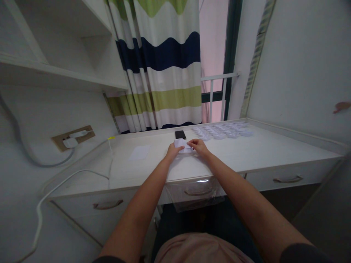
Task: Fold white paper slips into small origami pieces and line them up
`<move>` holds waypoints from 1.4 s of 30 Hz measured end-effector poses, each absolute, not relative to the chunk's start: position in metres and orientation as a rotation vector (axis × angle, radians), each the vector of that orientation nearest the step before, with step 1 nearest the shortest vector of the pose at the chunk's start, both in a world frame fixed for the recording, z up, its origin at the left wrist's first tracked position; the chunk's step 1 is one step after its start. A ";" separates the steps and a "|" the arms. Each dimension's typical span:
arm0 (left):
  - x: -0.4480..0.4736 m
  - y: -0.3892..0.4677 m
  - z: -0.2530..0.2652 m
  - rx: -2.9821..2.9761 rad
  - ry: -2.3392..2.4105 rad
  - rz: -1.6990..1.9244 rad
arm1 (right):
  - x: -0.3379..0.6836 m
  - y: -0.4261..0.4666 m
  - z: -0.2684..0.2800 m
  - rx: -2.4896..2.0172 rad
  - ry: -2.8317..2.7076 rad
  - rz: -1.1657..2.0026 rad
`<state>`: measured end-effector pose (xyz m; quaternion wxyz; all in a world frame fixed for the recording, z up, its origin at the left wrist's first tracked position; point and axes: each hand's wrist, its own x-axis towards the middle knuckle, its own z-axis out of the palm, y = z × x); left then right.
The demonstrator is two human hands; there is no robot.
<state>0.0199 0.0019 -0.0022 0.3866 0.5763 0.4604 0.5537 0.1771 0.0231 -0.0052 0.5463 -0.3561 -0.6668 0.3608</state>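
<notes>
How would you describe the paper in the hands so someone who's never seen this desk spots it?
Find the striped curtain, then the white desk below. Around its middle is a small white paper between the left hand and right hand. Unlike the sheet lying to its left or the white pieces in rows to its right, it is held.

Right of black rectangular phone (180,135): rows of small white packets (223,130) block low passage; farther right, open white bench (274,146). Left of phone: bare bench, then flat white sheet (139,152), passable above. Nearer than phone: left hand (172,151), right hand (200,147), held white paper (180,143) in way. Behind phone: striped fabric curtain (164,80).
</notes>
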 end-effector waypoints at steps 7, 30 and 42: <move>0.019 0.006 -0.004 1.434 1.185 1.451 | 0.177 0.025 -0.006 -0.862 -1.560 0.868; 0.018 0.005 0.001 1.396 1.335 1.536 | 0.179 0.027 -0.007 -0.877 -1.569 0.841; 0.024 -0.007 0.001 1.615 1.147 1.201 | 0.176 0.021 -0.005 -0.854 -1.572 0.896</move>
